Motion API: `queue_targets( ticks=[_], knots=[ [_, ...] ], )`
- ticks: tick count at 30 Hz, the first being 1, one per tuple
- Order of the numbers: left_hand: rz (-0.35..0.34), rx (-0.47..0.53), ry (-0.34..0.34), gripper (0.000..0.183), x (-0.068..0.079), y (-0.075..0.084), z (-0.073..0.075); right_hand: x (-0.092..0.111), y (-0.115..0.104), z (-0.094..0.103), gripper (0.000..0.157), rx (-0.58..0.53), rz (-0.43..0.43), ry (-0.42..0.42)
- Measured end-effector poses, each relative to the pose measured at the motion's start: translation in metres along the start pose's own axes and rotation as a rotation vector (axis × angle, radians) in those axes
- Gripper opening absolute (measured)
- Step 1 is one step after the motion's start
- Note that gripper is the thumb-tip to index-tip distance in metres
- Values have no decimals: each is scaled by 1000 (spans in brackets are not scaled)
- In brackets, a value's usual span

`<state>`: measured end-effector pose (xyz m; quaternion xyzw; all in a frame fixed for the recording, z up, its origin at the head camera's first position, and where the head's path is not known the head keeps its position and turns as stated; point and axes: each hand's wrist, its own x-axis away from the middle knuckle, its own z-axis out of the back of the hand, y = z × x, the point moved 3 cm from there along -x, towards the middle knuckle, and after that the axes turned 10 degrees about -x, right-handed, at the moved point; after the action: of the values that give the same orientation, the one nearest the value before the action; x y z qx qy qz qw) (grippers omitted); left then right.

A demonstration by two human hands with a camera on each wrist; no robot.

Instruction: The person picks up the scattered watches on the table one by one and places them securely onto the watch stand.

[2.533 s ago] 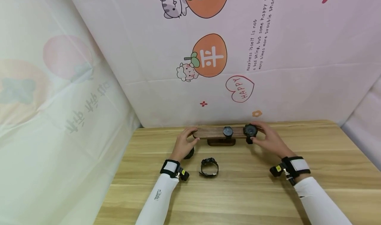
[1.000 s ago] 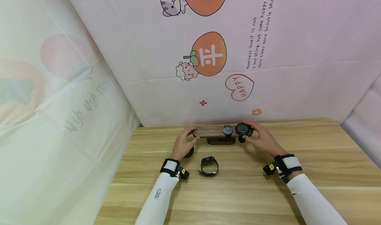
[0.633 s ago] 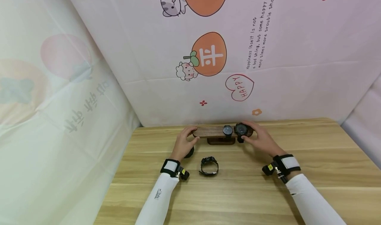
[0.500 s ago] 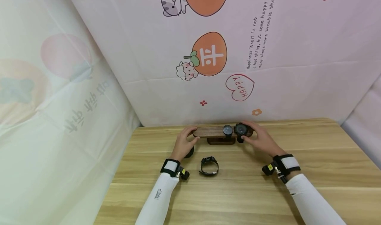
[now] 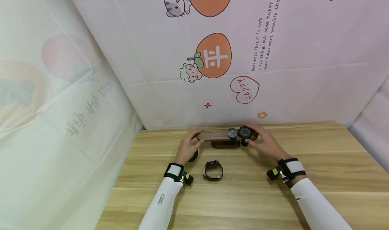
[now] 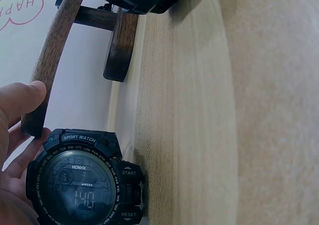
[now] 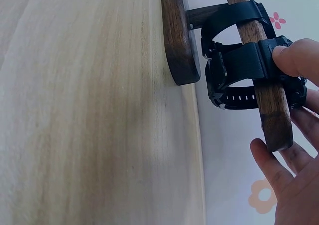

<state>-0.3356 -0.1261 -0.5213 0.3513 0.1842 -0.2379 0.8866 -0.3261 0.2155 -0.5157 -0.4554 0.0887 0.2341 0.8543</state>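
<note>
At the table's back stands a dark wooden watch stand (image 5: 212,134). My left hand (image 5: 186,148) holds the bar's left end between thumb and fingers. Around the bar's right part hangs a chunky black watch (image 5: 244,132), its strap closed. My right hand (image 5: 267,143) pinches that watch; in the right wrist view the thumb presses on its strap (image 7: 264,58), and other fingers lie beyond the bar's end. Directly left of it, a slimmer dark-faced watch (image 5: 232,133) also loops the bar. Beside my left hand is a black digital sport watch (image 6: 79,185), partly hidden by that hand in the head view.
Another black watch (image 5: 213,171) lies on the wooden table (image 5: 243,196) in front of the stand, its strap forming a ring. The stand's foot (image 5: 225,144) rests near the back edge. Behind rises a white printed cloth (image 5: 170,101).
My right hand has slid the chunky black watch leftward along the bar, from its right end to close by the slimmer watch. The left hand has kept its hold in place.
</note>
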Motion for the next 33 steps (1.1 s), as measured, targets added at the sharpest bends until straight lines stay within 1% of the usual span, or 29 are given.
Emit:
queue_targets(
  ticks=[7, 14, 20, 27, 33],
  knots=[
    [-6, -4, 6, 45, 0, 1, 1, 0, 1, 0, 67, -1, 25, 0],
    [6, -11, 2, 46, 0, 1, 1, 0, -1, -1, 65, -15, 26, 22],
    [-13, -5, 9, 46, 0, 3, 2, 0, -5, -2, 66, -14, 51, 26],
    [-5, -7, 3, 46, -1, 2, 1, -2, -3, -3, 66, -16, 35, 21],
    [-4, -8, -6, 46, -1, 1, 1, -1, -3, -3, 66, -4, 37, 25]
  ],
)
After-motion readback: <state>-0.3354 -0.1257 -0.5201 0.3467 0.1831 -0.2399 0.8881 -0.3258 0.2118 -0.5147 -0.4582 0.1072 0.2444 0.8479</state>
